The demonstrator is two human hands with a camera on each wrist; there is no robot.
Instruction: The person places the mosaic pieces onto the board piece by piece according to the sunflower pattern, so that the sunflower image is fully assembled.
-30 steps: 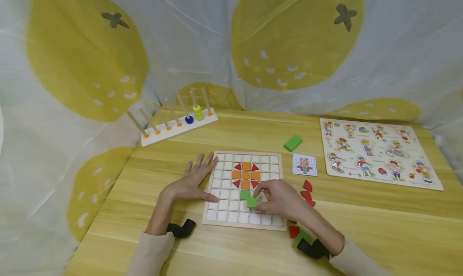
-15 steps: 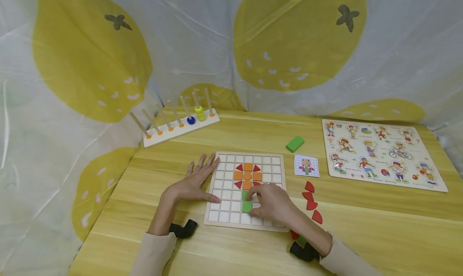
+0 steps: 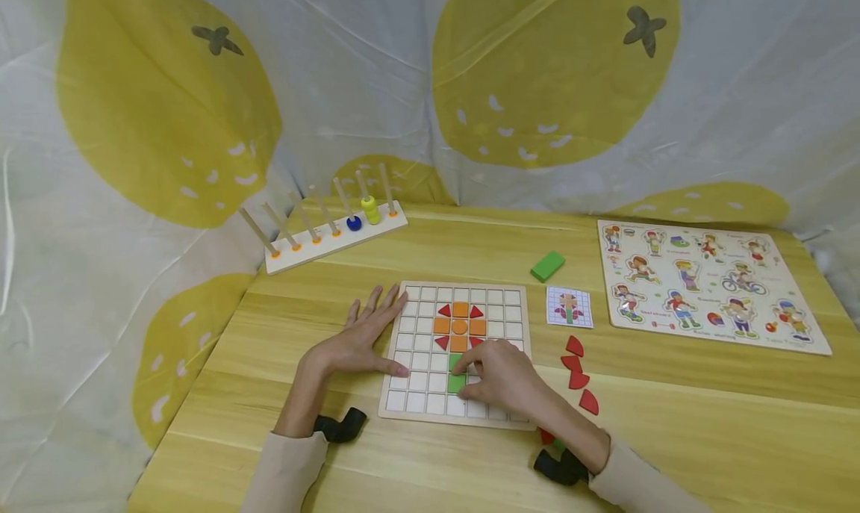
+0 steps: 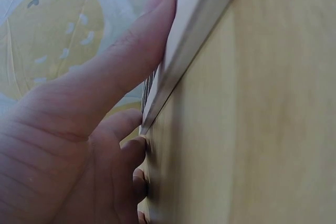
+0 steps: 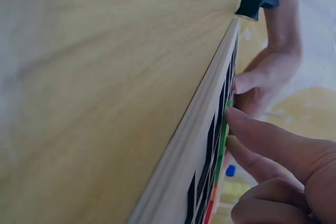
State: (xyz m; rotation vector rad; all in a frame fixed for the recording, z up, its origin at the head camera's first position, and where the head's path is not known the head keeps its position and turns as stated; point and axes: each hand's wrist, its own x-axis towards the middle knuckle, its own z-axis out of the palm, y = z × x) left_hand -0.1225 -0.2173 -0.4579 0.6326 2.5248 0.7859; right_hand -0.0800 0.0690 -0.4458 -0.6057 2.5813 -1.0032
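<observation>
A wooden grid board (image 3: 410, 408) lies on the table, with orange pieces (image 3: 460, 310) and red triangles (image 3: 476, 312) set in its squares. Below them sit two green square tiles, the upper tile (image 3: 456, 360) partly behind a fingertip. My right hand (image 3: 507, 375) has thumb and index finger bent at the edges of the lower green tile (image 3: 456, 384), which lies in its square; the right wrist view shows both fingertips on the green (image 5: 223, 140). My left hand (image 3: 356, 345) rests spread at the board's left edge, its thumb (image 4: 142, 35) on the frame.
Red quarter-circle pieces (image 3: 578, 380) lie right of the board, and other pieces show beneath my right forearm. Behind them are a pattern card (image 3: 569, 307), a green block (image 3: 547, 266) and a picture puzzle (image 3: 712, 285). A peg stand (image 3: 322, 246) stands back left.
My right hand has lowered the second green tile from above the board into the square below the first one. My left hand has stayed in place.
</observation>
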